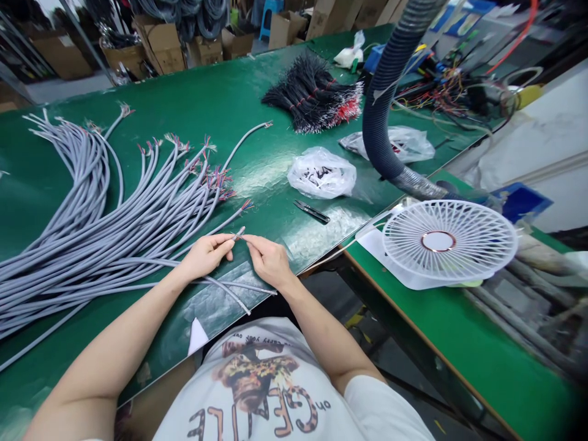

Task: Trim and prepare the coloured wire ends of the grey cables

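My left hand (209, 254) is closed in a pinch on the stripped end of a grey cable (239, 233), near the table's front edge. Thumb and forefinger of my right hand (269, 257) meet at the thin wires coming out of that same end. Many more grey cables (133, 226) lie in a loose heap to the left, their coloured wire ends pointing away from me. Two plain cable ends (236, 297) stick out below my hands. Beyond my right hand lies a pair of thread snips (312, 212).
Clear plastic bags (321, 173) and bundles of black wires (316, 92) lie farther back on the green table (248, 153). At right, a ribbed hose (383, 104) curves down beside a white fan (450, 243). Cardboard boxes (160, 46) stand behind.
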A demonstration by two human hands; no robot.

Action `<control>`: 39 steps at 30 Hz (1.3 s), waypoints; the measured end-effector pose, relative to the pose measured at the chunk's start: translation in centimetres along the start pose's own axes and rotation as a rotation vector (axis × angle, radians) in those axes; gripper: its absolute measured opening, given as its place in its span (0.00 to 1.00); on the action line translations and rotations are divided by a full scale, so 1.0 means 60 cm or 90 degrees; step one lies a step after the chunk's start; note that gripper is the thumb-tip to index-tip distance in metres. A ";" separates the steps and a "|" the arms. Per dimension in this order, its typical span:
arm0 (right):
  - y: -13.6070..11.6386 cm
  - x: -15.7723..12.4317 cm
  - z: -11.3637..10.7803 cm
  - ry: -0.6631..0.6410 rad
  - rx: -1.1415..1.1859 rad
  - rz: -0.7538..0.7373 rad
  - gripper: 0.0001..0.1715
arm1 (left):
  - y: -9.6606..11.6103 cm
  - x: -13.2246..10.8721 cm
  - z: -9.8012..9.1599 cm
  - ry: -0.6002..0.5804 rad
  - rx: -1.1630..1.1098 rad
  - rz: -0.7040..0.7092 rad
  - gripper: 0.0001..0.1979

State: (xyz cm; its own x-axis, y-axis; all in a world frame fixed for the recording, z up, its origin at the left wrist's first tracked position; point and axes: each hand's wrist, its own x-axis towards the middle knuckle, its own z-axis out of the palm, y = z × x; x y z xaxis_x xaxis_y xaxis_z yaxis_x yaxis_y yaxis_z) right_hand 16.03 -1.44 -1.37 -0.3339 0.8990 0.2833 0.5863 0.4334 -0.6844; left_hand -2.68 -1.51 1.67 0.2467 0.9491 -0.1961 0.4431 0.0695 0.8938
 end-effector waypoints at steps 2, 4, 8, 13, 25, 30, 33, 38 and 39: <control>-0.002 0.004 0.002 0.009 0.007 0.004 0.17 | 0.000 -0.001 -0.004 -0.033 0.011 -0.008 0.22; -0.011 0.006 0.001 0.014 0.021 0.001 0.17 | -0.003 0.000 -0.006 -0.034 0.043 0.009 0.21; -0.050 -0.002 -0.015 -0.047 0.100 -0.184 0.16 | -0.012 0.009 -0.003 0.023 0.047 0.020 0.21; -0.048 -0.006 -0.030 0.022 0.089 -0.177 0.16 | -0.011 0.013 -0.008 0.032 -0.026 0.007 0.25; 0.001 -0.002 -0.001 0.007 -0.027 -0.005 0.18 | -0.005 0.007 -0.012 0.030 -0.051 -0.014 0.26; 0.001 0.000 0.000 0.012 -0.029 -0.001 0.18 | -0.003 0.007 -0.010 0.034 -0.045 -0.006 0.26; 0.002 -0.001 0.001 0.016 -0.022 -0.002 0.18 | 0.001 0.006 -0.010 0.036 -0.039 -0.006 0.26; 0.004 0.004 0.006 0.020 0.009 -0.006 0.17 | 0.001 0.004 -0.009 0.032 -0.019 -0.001 0.25; 0.004 0.006 0.007 0.017 0.015 -0.005 0.17 | 0.000 0.003 -0.008 0.027 -0.012 0.002 0.25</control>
State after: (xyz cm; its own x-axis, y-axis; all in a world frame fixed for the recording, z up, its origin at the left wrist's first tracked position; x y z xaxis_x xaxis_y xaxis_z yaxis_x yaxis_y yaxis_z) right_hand 15.74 -1.03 -1.72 -0.3184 0.8969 0.3069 0.5661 0.4396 -0.6973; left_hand -3.08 -1.18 1.82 0.2109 0.9615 -0.1762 0.4255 0.0720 0.9021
